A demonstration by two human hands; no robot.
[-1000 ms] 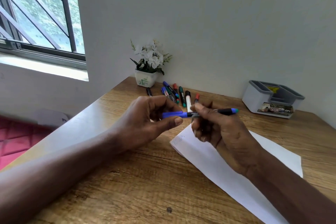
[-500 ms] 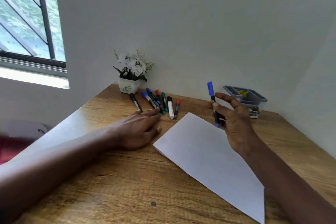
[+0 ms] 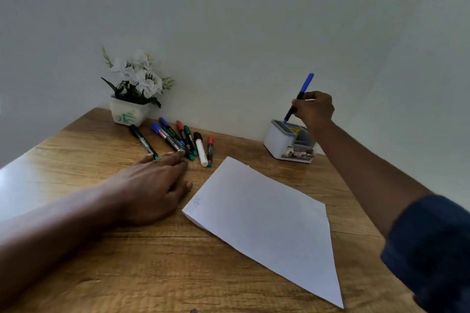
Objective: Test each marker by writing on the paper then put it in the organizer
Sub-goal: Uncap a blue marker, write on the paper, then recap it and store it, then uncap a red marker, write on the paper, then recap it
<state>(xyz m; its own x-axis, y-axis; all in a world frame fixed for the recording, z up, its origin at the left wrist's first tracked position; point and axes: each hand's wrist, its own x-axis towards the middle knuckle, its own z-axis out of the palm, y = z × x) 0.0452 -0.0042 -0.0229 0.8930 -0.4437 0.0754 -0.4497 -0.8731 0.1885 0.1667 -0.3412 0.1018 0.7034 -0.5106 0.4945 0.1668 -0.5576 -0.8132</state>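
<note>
The grip of the right hand [image 3: 315,109] clamps the blue marker [image 3: 306,85] mid-barrel. The marker is tilted, with its lower end at the left compartment of the organizer [image 3: 276,140]. The left hand [image 3: 152,185] lies flat and relaxed on the bench [image 3: 101,262].

Open tabletop [image 3: 240,151] gap between marker row [image 3: 201,151] and organizer [image 3: 278,140].

The paper [image 3: 267,221] lay on the surface [image 3: 152,274] right of centre, with the left hand [image 3: 152,185] flat just to its left. Behind that hand a row of markers [image 3: 190,141] lay side by side, and the flower pot [image 3: 128,113] stood behind them against the wall [image 3: 229,33]. The organizer [image 3: 277,141] stood at the back right, and above it the right hand [image 3: 315,109] held a marker [image 3: 306,84] tilted, lower end at its left compartment.
</note>
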